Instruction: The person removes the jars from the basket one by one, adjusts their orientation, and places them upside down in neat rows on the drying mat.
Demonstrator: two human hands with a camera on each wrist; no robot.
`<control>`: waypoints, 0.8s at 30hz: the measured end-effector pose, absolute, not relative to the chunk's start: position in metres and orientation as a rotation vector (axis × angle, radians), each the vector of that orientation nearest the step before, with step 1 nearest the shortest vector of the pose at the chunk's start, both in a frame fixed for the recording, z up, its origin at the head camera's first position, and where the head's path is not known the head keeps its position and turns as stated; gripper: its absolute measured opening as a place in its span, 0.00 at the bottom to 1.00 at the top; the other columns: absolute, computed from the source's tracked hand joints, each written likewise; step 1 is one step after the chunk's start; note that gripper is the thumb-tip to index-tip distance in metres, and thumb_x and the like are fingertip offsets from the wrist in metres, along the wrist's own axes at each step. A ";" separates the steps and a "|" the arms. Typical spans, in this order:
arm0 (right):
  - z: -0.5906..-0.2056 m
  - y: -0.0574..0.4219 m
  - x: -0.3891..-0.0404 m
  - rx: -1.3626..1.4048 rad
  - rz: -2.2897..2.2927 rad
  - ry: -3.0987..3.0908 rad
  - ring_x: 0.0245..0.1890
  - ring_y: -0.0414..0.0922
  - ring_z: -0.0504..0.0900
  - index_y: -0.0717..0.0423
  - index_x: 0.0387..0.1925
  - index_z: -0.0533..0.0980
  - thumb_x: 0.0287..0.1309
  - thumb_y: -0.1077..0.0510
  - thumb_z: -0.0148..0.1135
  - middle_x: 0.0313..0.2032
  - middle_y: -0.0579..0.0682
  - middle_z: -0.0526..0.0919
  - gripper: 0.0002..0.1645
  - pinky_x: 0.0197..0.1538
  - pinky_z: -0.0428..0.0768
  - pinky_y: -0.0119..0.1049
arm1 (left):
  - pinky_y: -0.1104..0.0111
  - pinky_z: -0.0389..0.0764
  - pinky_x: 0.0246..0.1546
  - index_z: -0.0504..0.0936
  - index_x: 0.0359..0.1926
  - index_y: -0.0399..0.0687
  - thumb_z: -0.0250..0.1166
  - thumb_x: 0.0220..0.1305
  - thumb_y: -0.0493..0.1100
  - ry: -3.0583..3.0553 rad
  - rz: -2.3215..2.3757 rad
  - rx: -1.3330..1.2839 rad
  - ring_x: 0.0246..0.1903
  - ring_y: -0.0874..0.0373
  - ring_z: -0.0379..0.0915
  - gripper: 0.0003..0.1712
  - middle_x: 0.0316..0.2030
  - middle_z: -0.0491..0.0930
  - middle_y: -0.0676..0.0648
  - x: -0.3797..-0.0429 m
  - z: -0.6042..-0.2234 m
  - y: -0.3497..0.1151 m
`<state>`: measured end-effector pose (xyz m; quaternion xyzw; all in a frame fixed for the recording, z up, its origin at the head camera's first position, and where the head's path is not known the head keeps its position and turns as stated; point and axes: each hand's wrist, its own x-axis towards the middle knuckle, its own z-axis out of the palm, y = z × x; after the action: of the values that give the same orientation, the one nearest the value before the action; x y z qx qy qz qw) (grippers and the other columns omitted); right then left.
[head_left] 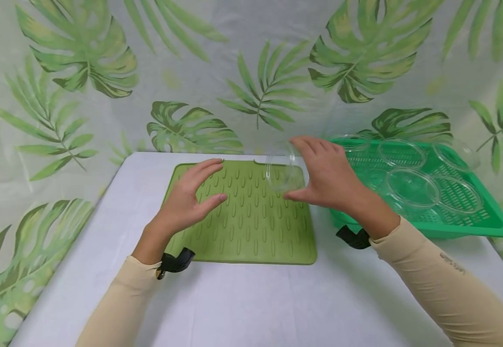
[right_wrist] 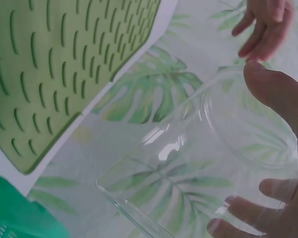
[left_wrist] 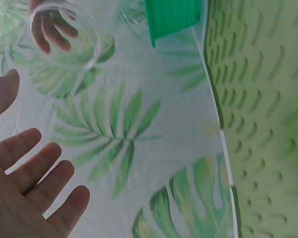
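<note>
My right hand (head_left: 327,173) holds a clear, round, see-through bowl (head_left: 279,168) by its side, tipped with its opening turned sideways, above the right part of a green ridged drying mat (head_left: 242,231). In the right wrist view the thumb lies on one edge of the bowl (right_wrist: 174,148) and the fingers spread behind its base. Over the mat's left side, my left hand (head_left: 186,197) has its fingers extended and thumb apart, with nothing in it. A gap separates the left hand from the bowl. In the left wrist view, right-hand fingers show through the bowl (left_wrist: 84,49).
A green slotted plastic basket (head_left: 490,219) stands at the right, holding several clear round bowls (head_left: 412,188), some reaching above its rim. White cloth (head_left: 251,303) covers the table. Behind hangs a leaf-patterned curtain (head_left: 208,72). Black wrist straps (head_left: 177,261) sit on both wrists.
</note>
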<state>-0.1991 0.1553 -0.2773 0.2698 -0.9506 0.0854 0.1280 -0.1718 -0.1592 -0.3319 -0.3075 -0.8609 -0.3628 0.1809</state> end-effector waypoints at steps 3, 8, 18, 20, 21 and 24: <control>-0.279 0.153 -0.200 0.806 0.244 -2.728 0.68 0.62 0.66 0.55 0.73 0.58 0.37 0.33 0.79 0.68 0.59 0.68 0.67 0.66 0.64 0.67 | 0.49 0.67 0.69 0.71 0.67 0.39 0.71 0.60 0.41 -2.401 -1.036 -0.882 0.70 0.45 0.64 0.35 0.69 0.69 0.41 -0.174 -0.328 -0.148; -0.283 0.147 -0.200 0.849 0.224 -2.678 0.67 0.62 0.67 0.55 0.73 0.59 0.36 0.32 0.79 0.68 0.59 0.69 0.67 0.64 0.64 0.67 | 0.49 0.67 0.70 0.71 0.67 0.38 0.71 0.60 0.41 -2.354 -1.080 -0.910 0.71 0.46 0.64 0.35 0.69 0.69 0.40 -0.178 -0.323 -0.131; -0.287 0.127 -0.197 0.917 0.165 -2.545 0.64 0.59 0.71 0.55 0.70 0.62 0.31 0.31 0.81 0.65 0.58 0.72 0.68 0.64 0.67 0.64 | 0.50 0.65 0.72 0.65 0.71 0.42 0.72 0.60 0.43 -2.368 -1.170 -0.910 0.73 0.49 0.59 0.41 0.73 0.62 0.44 -0.182 -0.321 -0.111; -0.289 0.124 -0.196 0.925 0.159 -2.520 0.63 0.59 0.72 0.55 0.70 0.62 0.31 0.32 0.81 0.64 0.58 0.73 0.67 0.64 0.68 0.63 | 0.49 0.63 0.73 0.60 0.74 0.44 0.72 0.60 0.45 -2.413 -1.189 -0.885 0.75 0.49 0.56 0.45 0.75 0.59 0.44 -0.181 -0.322 -0.108; -0.290 0.123 -0.196 0.929 0.156 -2.508 0.63 0.58 0.72 0.55 0.70 0.63 0.30 0.32 0.81 0.63 0.58 0.73 0.67 0.63 0.68 0.63 | 0.49 0.63 0.73 0.57 0.76 0.45 0.72 0.60 0.46 -2.436 -1.203 -0.868 0.75 0.49 0.54 0.48 0.76 0.57 0.44 -0.181 -0.323 -0.107; -0.293 0.118 -0.194 0.942 0.143 -2.474 0.62 0.57 0.73 0.54 0.69 0.63 0.30 0.31 0.81 0.63 0.57 0.74 0.67 0.63 0.70 0.63 | 0.48 0.64 0.72 0.50 0.78 0.48 0.71 0.60 0.48 -2.482 -1.263 -0.817 0.77 0.50 0.50 0.53 0.77 0.51 0.45 -0.181 -0.324 -0.105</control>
<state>-0.1944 0.1180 -0.2927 0.3447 -0.9053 0.0522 0.2428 -0.1812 -0.1053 -0.3243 -0.2794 -0.8491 -0.4322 0.1194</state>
